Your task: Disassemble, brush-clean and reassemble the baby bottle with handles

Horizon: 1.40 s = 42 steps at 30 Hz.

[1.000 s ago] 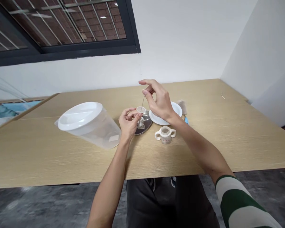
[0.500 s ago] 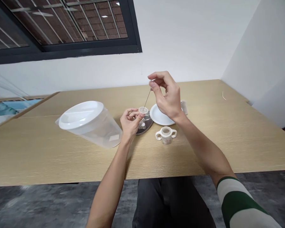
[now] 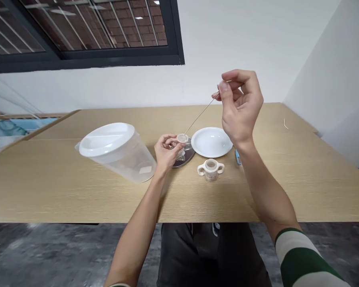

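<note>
My left hand (image 3: 166,153) pinches a small round cap (image 3: 182,138) with a pale rim and a translucent middle. From the cap a thin, taut strand (image 3: 201,113) slants up to the right, and the closed fingertips of my right hand (image 3: 241,105) grip its upper end. Whether it is string or wire I cannot tell. Below the cap, a clear, bumpy piece (image 3: 181,154) shows against a dark, shiny round tray (image 3: 188,157); my left fingers partly cover it. A small two-handled cup (image 3: 211,173) with a clear base stands closer to me, between my forearms.
A large translucent pitcher (image 3: 119,153) with a white lid leans at the left. Behind the cup lies a white plate (image 3: 212,142). Something blue (image 3: 238,156) shows beside my right wrist. At the far right of the wooden table (image 3: 305,175) lies a short white strip (image 3: 285,123).
My right hand has risen and moved right, away from the left hand. More of the strand shows between them. The left hand stays at the cap, and the plate is now uncovered.
</note>
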Tool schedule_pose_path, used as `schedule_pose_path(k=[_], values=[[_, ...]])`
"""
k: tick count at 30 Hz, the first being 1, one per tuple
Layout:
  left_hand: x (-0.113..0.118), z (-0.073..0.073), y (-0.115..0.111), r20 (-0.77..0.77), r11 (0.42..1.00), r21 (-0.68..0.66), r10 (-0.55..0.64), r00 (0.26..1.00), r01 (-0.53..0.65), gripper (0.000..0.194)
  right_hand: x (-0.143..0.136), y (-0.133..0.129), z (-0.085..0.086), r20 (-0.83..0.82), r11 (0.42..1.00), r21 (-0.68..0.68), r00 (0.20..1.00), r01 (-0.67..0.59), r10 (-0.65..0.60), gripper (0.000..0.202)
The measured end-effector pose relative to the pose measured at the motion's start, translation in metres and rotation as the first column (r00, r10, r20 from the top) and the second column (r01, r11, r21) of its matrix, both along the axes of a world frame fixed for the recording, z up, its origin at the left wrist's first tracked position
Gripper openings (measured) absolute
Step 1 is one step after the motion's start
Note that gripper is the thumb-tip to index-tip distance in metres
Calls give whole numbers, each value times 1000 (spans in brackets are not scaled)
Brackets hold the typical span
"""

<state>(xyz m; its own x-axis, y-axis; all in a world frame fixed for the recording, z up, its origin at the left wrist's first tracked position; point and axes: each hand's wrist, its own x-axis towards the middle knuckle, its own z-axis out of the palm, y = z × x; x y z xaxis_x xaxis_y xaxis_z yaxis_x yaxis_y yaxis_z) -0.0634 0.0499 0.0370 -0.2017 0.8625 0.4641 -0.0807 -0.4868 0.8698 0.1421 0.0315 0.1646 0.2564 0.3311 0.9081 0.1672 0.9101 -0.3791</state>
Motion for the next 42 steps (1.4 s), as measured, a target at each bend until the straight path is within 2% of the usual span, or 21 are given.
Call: schedule_pose_path(k=[7, 16, 20, 26, 35, 42], values=[[-3, -5, 3, -3, 1000, 23, 3, 1000, -3, 47, -9, 3, -12, 66, 991, -125, 997, -40, 49, 27], [-1, -4, 0, -51, 998, 53, 26, 998, -23, 46, -13, 8, -18, 76, 996, -92, 997, -15, 22, 23], [-1, -7, 1, -78, 997, 63, 37, 996, -32, 46, -17, 5, -19, 87, 992, -119, 995, -44, 55, 21], [0, -5, 1, -55, 996, 56, 73, 996, -70, 43, -30, -3, -22, 240, 987, -157, 968, -33, 71, 16], [1, 1, -3, 8, 996, 27, 89, 996, -89, 40, -48, 10, -45, 286, 969, -223, 943, -107, 170, 13], [0, -2, -1, 43, 998, 3, 59, 997, -59, 43, -50, 20, -56, 304, 950, -292, 931, -109, 200, 14]])
